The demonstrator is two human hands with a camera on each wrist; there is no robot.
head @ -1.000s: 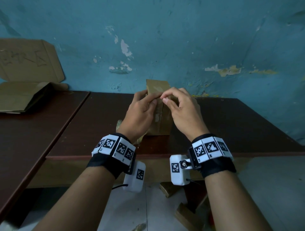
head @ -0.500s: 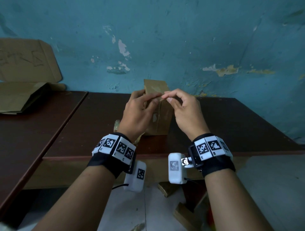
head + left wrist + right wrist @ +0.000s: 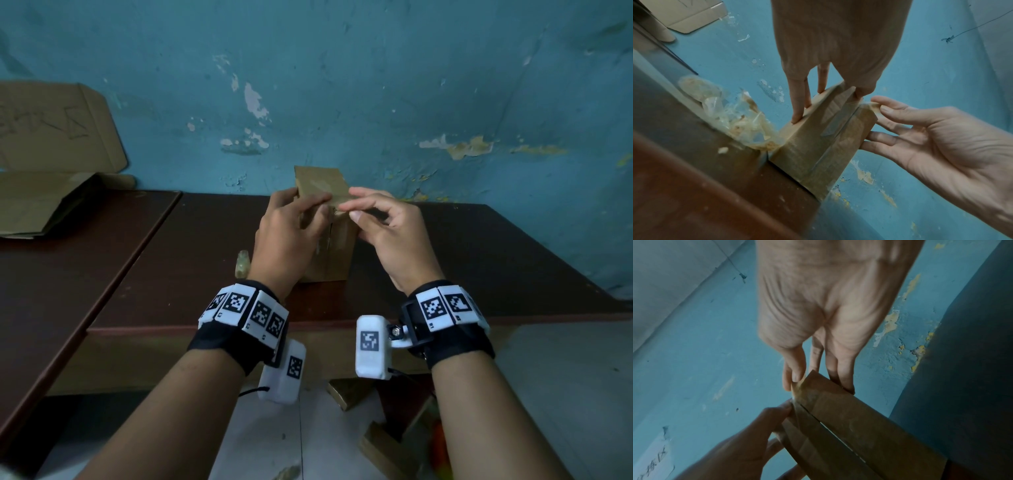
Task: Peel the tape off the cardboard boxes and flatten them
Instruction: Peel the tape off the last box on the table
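- Right hand (image 3: 387, 236) shifted a little to the right of its earlier spot, thumb and forefinger now pinching a lifted end of clear brownish tape (image 3: 869, 106) at the top corner of the small upright brown cardboard box (image 3: 330, 253).
- Gap opened between the two sets of fingertips, touching a second ago.
- Left hand (image 3: 287, 236) slightly lower on the box's near face, thumb pressed beside the seam.
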